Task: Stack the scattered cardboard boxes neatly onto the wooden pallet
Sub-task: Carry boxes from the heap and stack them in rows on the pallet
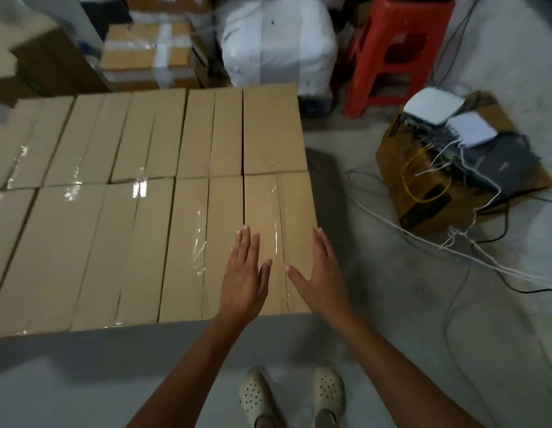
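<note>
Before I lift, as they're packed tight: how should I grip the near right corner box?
Probably take the corner box by its free faces: right hand on its open right side, left hand on its near end. Neighbouring boxes butt its left side and far end.

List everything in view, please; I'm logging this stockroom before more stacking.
boxes: about ten tops showing, brown, two rows, left and centre
taped boxes: several, brown, behind the rows
bundle: one, white, back centre
stool: one, red, back right
floor box: one, brown, right
devices: three, two white and one black, on floor box
cables: several, white, black, yellow, floor right
shoes: two, cream, bottom centre
left hand: open, flat, near right corner of boxes
right hand: open, flat, beside it
</note>
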Demonstrator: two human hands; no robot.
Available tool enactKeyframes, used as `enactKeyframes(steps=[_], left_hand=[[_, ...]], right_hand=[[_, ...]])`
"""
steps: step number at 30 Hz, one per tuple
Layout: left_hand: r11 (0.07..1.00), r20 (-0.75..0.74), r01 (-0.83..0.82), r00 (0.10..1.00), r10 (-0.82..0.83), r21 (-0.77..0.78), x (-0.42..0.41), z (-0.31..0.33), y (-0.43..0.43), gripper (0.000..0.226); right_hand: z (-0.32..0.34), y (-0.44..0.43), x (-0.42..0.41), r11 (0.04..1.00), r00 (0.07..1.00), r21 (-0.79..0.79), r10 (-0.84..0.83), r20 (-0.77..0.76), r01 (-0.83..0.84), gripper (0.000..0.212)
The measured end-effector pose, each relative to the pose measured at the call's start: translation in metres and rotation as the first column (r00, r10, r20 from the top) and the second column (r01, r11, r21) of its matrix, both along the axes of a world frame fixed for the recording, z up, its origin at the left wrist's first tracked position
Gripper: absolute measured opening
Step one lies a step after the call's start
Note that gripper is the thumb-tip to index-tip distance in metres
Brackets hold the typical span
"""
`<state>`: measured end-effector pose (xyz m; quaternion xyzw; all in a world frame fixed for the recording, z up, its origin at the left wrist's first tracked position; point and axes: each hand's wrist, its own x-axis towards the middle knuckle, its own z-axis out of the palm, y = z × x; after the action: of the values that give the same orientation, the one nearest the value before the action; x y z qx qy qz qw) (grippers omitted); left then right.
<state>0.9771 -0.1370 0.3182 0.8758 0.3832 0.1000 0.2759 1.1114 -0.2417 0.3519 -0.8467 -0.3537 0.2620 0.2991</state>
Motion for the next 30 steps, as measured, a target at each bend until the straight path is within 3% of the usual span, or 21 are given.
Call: enactKeyframes(steps=[7, 13, 20, 30], left_hand=[[0.998, 0.349, -0.053, 0.935, 0.062, -0.036, -0.025, 0.183, 0.000, 0.071], [0.998, 0.500, -0.038, 0.866, 0.006, 0.053, -0.071, 0.273, -0.023, 0.069], [0.994, 0.555, -0.100, 0.830, 0.055, 0.051, -0.135, 0.292, -0.077, 0.066], [0.951, 0.462, -0.308, 0.839, 0.289, -0.035, -0.254, 0.261, -0.192, 0.064]], right_hand=[[0.185, -0.021, -0.030, 0.955, 0.991, 0.271, -0.132, 0.034, 0.118, 0.088], [0.274, -0.066, -0.067, 0.879, 0.984, 0.464, -0.160, 0.075, 0.108, 0.090], [0.293, -0.127, -0.110, 0.837, 0.985, 0.542, -0.148, 0.091, 0.076, 0.082], [0.257, -0.198, -0.183, 0.869, 0.999, 0.493, 0.043, 0.005, -0.040, 0.079]])
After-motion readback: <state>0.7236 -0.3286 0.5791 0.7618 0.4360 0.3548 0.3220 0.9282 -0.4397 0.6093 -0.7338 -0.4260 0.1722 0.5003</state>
